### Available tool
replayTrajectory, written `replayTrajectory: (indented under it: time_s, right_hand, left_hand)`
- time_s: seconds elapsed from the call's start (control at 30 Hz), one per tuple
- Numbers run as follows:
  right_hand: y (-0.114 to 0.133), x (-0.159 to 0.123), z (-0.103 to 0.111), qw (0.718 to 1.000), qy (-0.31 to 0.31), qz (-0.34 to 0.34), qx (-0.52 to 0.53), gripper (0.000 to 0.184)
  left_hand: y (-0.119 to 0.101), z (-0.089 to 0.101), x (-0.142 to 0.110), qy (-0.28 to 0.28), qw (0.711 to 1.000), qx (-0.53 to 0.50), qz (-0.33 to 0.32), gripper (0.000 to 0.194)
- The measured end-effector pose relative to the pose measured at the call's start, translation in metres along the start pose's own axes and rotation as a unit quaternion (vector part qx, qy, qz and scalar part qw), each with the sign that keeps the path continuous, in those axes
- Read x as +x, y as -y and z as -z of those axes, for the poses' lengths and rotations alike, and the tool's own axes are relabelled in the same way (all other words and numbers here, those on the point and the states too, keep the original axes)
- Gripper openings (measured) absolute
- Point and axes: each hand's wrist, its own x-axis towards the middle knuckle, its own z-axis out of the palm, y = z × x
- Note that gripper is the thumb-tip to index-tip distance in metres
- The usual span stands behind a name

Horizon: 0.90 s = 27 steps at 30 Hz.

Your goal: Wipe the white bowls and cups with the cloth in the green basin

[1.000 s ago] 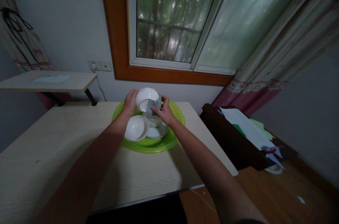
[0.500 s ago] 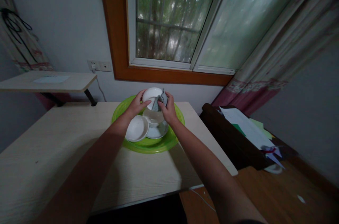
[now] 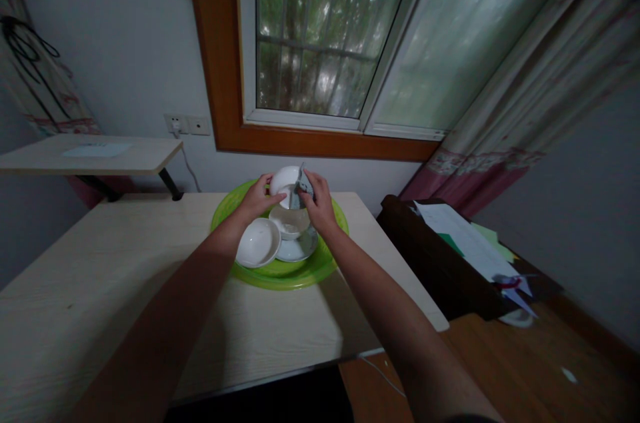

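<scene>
My left hand grips a small white bowl, tilted on its side above a green round tray. My right hand is closed on a grey cloth pressed against that bowl. Under my hands a second white bowl rests on a white plate. A third white bowl lies in the tray to the left of them. The tray stands at the far side of a pale wooden table.
A window with a brown wooden frame is behind the tray. A small side table is at the left, with a wall socket beside it. A dark cabinet with papers stands to the right, below a curtain.
My left hand has turned the held bowl more upright and shifted its grip to the near side. My right hand has risen with the cloth to the bowl's right rim.
</scene>
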Motion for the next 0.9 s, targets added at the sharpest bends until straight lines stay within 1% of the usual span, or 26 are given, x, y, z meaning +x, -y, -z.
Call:
replayTrajectory:
  time_s: [0.13, 0.3, 0.47, 0.6, 0.67, 0.77, 0.83, 0.9]
  right_hand:
    - [-0.001, 0.000, -0.001, 1.000, -0.001, 0.007, -0.003, 0.055]
    - [0.000, 0.002, 0.001, 0.999, 0.002, 0.039, -0.003, 0.054]
    - [0.001, 0.003, 0.003, 0.997, -0.005, 0.057, -0.060, 0.052]
    - [0.003, 0.004, 0.003, 0.994, -0.012, 0.061, -0.095, 0.051]
    - [0.003, 0.004, 0.002, 0.992, -0.017, 0.052, -0.112, 0.050]
    - [0.001, 0.002, 0.001, 0.990, -0.020, 0.024, -0.134, 0.046]
    - [0.000, 0.000, -0.001, 0.990, -0.005, 0.008, -0.140, 0.043]
    - [-0.001, -0.001, -0.002, 0.990, 0.018, 0.000, -0.138, 0.042]
  left_hand:
    - [0.001, 0.000, -0.001, -0.008, 1.000, 0.016, -0.010, 0.077]
    - [0.002, 0.000, -0.002, -0.018, 0.999, 0.048, -0.010, 0.069]
    - [0.008, 0.000, 0.001, -0.041, 0.995, 0.093, -0.015, 0.063]
    - [0.012, 0.001, 0.004, -0.061, 0.994, 0.086, -0.017, 0.062]
    - [0.011, 0.002, 0.005, -0.083, 0.992, 0.088, -0.019, 0.062]
    - [0.007, 0.004, 0.006, -0.133, 0.985, 0.108, -0.024, 0.064]
    - [0.004, 0.006, 0.007, -0.167, 0.979, 0.116, -0.022, 0.063]
    - [0.002, 0.008, 0.006, -0.183, 0.976, 0.119, -0.018, 0.061]
